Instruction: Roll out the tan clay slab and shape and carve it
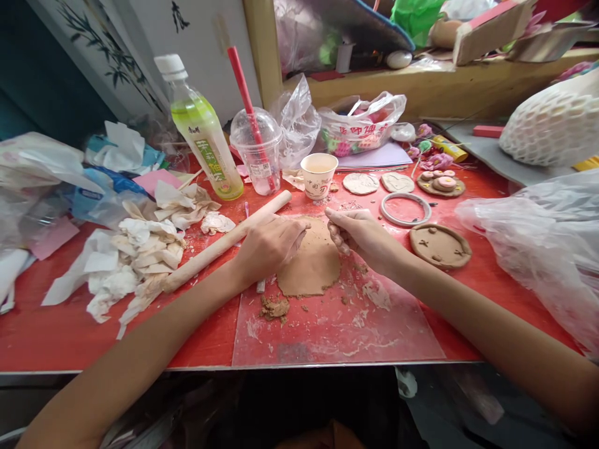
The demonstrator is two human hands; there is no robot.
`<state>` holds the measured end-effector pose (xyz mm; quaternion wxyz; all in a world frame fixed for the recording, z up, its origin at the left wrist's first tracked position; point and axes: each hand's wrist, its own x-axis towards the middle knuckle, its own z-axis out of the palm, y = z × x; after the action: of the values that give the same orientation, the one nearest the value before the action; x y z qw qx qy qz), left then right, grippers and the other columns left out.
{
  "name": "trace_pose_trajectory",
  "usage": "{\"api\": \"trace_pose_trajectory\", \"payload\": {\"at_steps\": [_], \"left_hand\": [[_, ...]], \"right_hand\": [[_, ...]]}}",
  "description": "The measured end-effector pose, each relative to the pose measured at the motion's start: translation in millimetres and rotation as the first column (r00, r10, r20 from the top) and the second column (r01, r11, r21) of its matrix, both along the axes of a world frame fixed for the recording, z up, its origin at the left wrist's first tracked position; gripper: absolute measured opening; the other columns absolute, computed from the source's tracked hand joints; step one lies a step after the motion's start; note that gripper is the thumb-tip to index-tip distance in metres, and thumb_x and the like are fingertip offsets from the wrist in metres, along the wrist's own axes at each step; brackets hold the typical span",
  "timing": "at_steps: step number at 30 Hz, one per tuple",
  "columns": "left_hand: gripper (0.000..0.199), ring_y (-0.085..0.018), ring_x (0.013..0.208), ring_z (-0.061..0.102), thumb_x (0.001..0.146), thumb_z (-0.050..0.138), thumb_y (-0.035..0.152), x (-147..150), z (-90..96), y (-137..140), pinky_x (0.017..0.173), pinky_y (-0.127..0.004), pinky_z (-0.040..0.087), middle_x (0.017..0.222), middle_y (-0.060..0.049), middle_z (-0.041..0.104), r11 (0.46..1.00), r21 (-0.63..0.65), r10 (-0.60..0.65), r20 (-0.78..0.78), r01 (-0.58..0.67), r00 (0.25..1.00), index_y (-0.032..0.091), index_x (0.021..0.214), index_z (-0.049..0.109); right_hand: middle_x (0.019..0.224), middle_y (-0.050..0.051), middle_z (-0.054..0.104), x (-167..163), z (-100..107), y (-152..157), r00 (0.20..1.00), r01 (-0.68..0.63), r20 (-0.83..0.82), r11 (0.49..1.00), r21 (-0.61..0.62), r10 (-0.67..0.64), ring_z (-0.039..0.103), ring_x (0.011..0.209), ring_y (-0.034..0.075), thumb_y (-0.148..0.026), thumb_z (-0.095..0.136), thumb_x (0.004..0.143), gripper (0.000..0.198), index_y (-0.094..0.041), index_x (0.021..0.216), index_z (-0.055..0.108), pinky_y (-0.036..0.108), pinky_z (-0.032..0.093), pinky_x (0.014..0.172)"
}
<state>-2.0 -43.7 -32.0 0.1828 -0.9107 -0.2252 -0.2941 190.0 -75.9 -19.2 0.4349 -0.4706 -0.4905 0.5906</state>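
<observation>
A flattened slab of brown clay (311,268) lies on a clear plastic sheet (337,337) on the red table. Over the slab's left edge is my left hand (272,246), its fingers drawn together in a pinch; whatever may be in them is too small to make out. My right hand (355,234) hovers by the slab's right edge, fingers curled and thumb laid over them, contents hidden. Left of the slab, a wooden rolling pin (224,243) lies slantwise. A crumbly clay lump (274,308) sits near the slab's lower left corner.
Behind the slab stand a paper cup (319,176), a plastic cup with a red straw (255,153) and a green drink bottle (206,134). Crumpled tissues (140,249) cover the left. At right are a ring (405,209), a round clay piece (440,246) and plastic bags (538,243).
</observation>
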Motion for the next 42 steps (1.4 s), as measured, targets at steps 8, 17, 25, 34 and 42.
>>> {"api": "trace_pose_trajectory", "payload": {"at_steps": [8,17,25,34,42], "left_hand": [[0.016,-0.014,0.065,0.055,0.09,0.043,0.02,-0.8,-0.1,0.0,0.062,-0.027,0.044,0.068,-0.003,0.058,1.0,0.018,0.009,-0.024,-0.009,1.0,0.012,0.089,0.057],[0.017,-0.014,0.066,0.055,0.09,0.042,0.021,-1.1,-0.2,0.0,0.064,-0.028,0.045,0.069,-0.003,0.059,1.0,-0.008,0.018,-0.039,-0.018,0.999,0.012,0.088,0.057],[0.016,-0.014,0.067,0.055,0.09,0.042,0.02,-1.8,-0.6,-0.3,0.064,-0.028,0.045,0.071,-0.003,0.06,1.0,-0.012,0.005,-0.044,-0.006,0.999,0.012,0.09,0.056],[0.018,-0.014,0.067,0.055,0.091,0.041,0.021,-1.3,-1.0,0.6,0.064,-0.028,0.045,0.07,-0.004,0.059,1.0,-0.012,0.004,-0.061,-0.005,0.998,0.013,0.089,0.057],[0.016,-0.015,0.067,0.055,0.09,0.042,0.019,-1.2,0.3,0.8,0.064,-0.029,0.046,0.07,-0.004,0.06,1.0,-0.01,-0.013,-0.06,0.012,0.998,0.012,0.089,0.057]], "right_hand": [[0.06,-0.001,0.053,-0.7,-1.1,0.3,0.998,0.01,-0.059,0.999,-0.041,-0.012,0.046,0.048,0.006,-0.041,0.056,0.081,0.031,-0.017,0.062,0.05,0.02,0.036,0.046],[0.062,-0.001,0.054,0.7,0.0,0.2,1.0,0.006,-0.009,1.0,0.002,-0.006,0.049,0.051,0.005,-0.038,0.064,0.076,0.026,-0.016,0.066,0.055,0.02,0.038,0.05],[0.055,-0.004,0.047,1.1,0.1,0.8,0.998,0.067,-0.005,0.998,0.01,-0.066,0.039,0.045,0.003,-0.038,0.063,0.077,0.028,-0.017,0.062,0.053,0.02,0.032,0.043],[0.071,0.003,0.061,3.2,-6.2,4.9,0.986,0.053,-0.156,0.997,-0.058,-0.062,0.055,0.059,0.008,-0.034,0.059,0.08,0.019,-0.016,0.076,0.061,0.02,0.047,0.056],[0.061,-0.002,0.055,1.3,-2.9,3.3,0.989,0.059,-0.131,0.997,-0.049,-0.065,0.048,0.05,0.004,-0.026,0.067,0.073,0.021,-0.016,0.063,0.053,0.018,0.04,0.047]]}}
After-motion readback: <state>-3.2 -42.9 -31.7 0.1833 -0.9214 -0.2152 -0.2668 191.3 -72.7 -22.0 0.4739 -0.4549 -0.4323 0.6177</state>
